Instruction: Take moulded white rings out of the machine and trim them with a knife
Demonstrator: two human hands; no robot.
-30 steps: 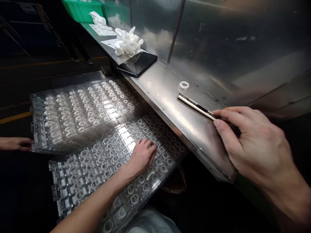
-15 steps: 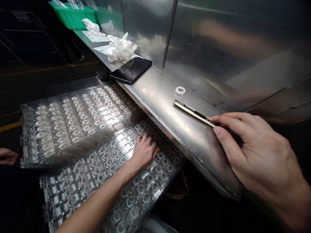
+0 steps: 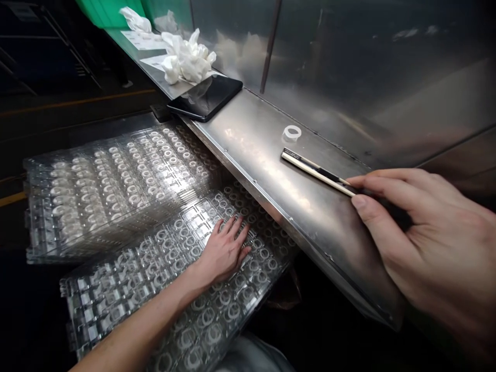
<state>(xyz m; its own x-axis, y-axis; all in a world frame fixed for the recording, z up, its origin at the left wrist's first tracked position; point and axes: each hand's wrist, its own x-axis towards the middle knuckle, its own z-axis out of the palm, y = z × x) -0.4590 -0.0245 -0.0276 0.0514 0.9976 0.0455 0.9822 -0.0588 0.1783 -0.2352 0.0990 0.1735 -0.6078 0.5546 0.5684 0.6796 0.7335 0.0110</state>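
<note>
Right hand [image 3: 422, 232]: I see thumb and forefinger clamped on the slim stick [image 3: 315, 172].
Stick position: juts forward and left from that hand, over the worktop [image 3: 251, 139]; whether they touch, I can't tell.
Left hand [image 3: 222, 253]: fingers spread apart, palm down on the clear tray [image 3: 116, 292].
White ring [image 3: 291, 139]: just past the stick's far end.
Tablet [image 3: 211, 98]: ahead of my left hand.

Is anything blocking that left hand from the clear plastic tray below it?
Nothing visible is: the left hand, fingers spread, appears to rest right on the near clear plastic tray, though whatever lies beneath the palm is hidden. The metal ledge runs off to the right, not between them.
</note>
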